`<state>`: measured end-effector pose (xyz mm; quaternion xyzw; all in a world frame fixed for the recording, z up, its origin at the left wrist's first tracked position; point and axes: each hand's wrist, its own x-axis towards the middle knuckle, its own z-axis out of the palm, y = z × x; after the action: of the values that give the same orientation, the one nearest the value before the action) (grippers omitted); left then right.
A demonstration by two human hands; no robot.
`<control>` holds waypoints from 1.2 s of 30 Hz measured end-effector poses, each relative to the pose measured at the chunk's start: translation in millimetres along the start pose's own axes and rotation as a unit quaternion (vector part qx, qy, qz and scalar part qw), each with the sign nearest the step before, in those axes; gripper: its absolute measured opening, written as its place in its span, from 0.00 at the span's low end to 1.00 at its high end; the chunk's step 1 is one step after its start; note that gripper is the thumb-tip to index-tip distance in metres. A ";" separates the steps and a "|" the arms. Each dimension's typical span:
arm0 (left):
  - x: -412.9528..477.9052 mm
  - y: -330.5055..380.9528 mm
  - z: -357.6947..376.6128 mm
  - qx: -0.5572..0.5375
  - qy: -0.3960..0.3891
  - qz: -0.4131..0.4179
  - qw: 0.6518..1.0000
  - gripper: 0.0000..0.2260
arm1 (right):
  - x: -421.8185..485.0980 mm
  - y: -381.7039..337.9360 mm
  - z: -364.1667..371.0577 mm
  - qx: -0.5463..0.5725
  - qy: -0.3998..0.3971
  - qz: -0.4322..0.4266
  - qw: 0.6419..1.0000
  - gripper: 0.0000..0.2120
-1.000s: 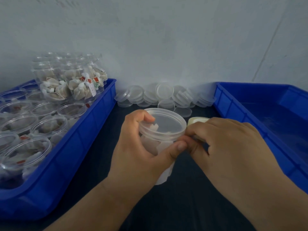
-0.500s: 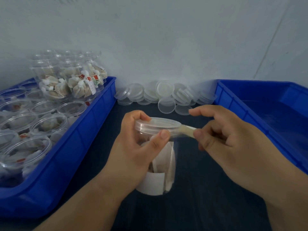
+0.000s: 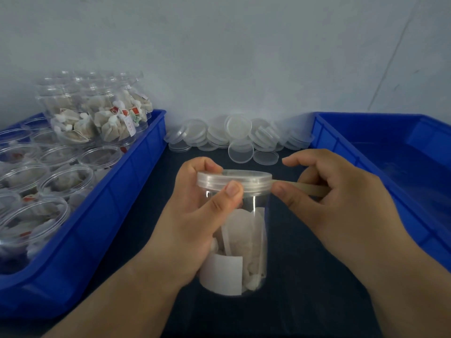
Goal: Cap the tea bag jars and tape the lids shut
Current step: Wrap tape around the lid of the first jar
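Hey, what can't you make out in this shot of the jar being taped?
Head view only:
- Source of the tape: hidden in the right hand.
- Back of the lid: faces away; left hand gripping the jar covers some front.
- Far side of the right bin: cut by the frame edge.
- Print on the tea bag tags: too small to read.

The left hand (image 3: 192, 223) grips a capped jar (image 3: 235, 230) at its lid (image 3: 234, 180); the right hand (image 3: 341, 198) pinches tape (image 3: 300, 189) against the lid's rim.
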<state>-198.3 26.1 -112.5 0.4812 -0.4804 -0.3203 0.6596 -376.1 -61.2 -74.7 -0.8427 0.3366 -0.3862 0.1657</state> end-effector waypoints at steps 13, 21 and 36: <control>-1.7 7.2 3.0 0.004 -0.076 -0.038 0.996 0.21 | -7.8 2.8 5.0 -0.098 0.022 -0.043 0.994 0.26; -1.7 2.2 3.8 -0.011 0.010 -0.122 0.992 0.15 | -1.5 -3.1 -10.8 0.009 -0.104 0.055 0.993 0.21; -9.5 4.0 1.2 -0.228 -0.095 -0.205 0.947 0.32 | -1.8 3.0 -4.5 0.027 -0.045 0.046 0.998 0.23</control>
<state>-202.7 35.4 -111.8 0.3737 -0.3461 -0.5935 0.6232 -381.7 -62.2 -74.3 -0.8378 0.3569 -0.3489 0.2212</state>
